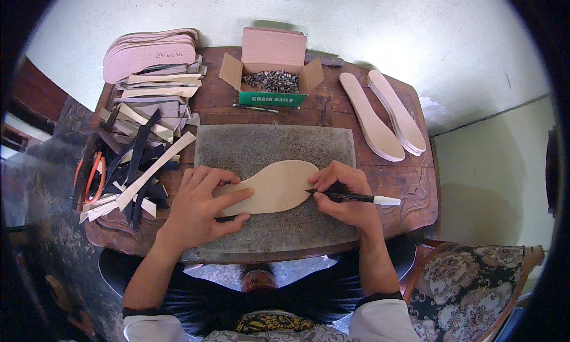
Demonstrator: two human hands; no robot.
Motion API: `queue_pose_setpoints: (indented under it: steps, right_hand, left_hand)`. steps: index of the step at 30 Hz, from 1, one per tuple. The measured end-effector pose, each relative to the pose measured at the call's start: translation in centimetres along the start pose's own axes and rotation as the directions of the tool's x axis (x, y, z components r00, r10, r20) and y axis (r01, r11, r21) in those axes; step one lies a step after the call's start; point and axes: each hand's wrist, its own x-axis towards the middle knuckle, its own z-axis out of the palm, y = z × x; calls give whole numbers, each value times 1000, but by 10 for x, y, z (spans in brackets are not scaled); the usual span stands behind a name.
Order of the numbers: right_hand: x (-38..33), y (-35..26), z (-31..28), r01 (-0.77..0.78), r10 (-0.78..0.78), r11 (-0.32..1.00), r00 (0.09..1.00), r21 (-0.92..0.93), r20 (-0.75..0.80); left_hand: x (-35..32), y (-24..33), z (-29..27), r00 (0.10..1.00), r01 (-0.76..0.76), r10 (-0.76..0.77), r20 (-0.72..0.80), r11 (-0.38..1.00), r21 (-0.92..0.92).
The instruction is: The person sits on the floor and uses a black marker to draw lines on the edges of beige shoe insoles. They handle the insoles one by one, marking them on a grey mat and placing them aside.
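A beige insole point(279, 185) lies flat on a grey stone slab point(273, 141) in front of me. My left hand point(208, 202) holds its left part down, the index finger stretched over the top and the thumb at the near edge. That end of the insole is hidden under the hand. A small dark thing shows by the left thumb; I cannot tell what it is. My right hand point(345, 191) is closed around a black marker pen point(350, 196) with a white end. The pen's tip touches or nearly touches the insole's right rim.
Stacked insoles point(395, 113) lie at the right on the wooden table point(401, 191). An open cardboard box point(274, 99) of small nails stands at the back. At the left are pink insoles point(148, 51), cut strips point(157, 167) and orange-handled scissors point(95, 179). A patterned chair point(469, 291) stands at right.
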Motion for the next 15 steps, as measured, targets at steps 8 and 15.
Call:
queue_pose_setpoints:
  steps: [8, 15]
  right_hand:
    - [0, -2, -1, -17, 17, 1000, 1000, 0, 17]
    - [0, -1, -2, 1, -1, 1000, 1000, 10, 26]
  left_hand:
    - [1, 0, -1, 1000, 1, -1, 2, 1000, -3]
    - [1, 1, -1, 1000, -6, 6, -1, 1000, 1]
